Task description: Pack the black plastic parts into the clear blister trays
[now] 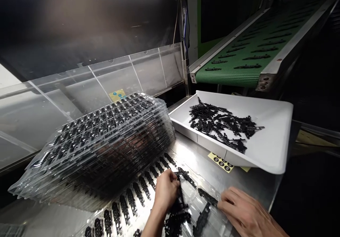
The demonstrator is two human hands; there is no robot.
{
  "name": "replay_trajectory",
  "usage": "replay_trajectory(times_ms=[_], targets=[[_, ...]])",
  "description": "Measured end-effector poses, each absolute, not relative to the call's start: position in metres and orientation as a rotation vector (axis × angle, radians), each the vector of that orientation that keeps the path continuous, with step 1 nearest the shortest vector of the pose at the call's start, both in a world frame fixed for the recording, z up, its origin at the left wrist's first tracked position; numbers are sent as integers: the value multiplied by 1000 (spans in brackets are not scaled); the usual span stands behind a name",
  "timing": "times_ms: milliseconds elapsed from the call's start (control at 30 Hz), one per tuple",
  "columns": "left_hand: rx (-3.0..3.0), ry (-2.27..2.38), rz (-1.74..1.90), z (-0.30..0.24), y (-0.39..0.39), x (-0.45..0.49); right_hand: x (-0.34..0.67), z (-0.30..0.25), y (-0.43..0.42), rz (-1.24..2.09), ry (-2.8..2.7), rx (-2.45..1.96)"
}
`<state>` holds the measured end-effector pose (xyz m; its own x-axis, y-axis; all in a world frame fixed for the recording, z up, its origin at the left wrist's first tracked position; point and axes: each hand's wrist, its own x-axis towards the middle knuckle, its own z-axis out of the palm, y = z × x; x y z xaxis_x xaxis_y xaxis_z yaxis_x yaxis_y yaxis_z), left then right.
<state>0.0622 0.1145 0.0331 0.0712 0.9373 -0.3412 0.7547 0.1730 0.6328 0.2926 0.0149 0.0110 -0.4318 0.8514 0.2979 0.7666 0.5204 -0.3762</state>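
A clear plastic tray (145, 214) lies on the metal table, with a row of slim black plastic parts (124, 208) set side by side in its slots. More of these parts lie loose in a heap (176, 223) on the tray's near side. My left hand (165, 191) is over the tray, fingers pinched on a black plastic part whose dark body hangs below the fingertips. To the right, my right hand (243, 210) grips the end of another black plastic part (207, 196) between thumb and fingers. Its other fingers are curled.
A tall stack of filled clear trays (106, 138) stands at the left. Behind my right hand sits a white bin (271, 138) with a pile of black parts. Yellow sticker sheets (221, 162) lie under its edge. A green conveyor belt (231, 75) carries more parts at the back right.
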Motion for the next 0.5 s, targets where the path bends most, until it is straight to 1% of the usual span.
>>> replay_trajectory(times_ms=[133, 233, 500], targets=[[1371, 1761, 345, 27, 118, 77, 292, 9, 13, 305, -2300, -1311], [1350, 1811, 339, 29, 119, 81, 292, 5, 12, 351, -2290, -1314], [1910, 2059, 168, 30, 109, 78, 292, 5, 11, 396, -2187, -1309]])
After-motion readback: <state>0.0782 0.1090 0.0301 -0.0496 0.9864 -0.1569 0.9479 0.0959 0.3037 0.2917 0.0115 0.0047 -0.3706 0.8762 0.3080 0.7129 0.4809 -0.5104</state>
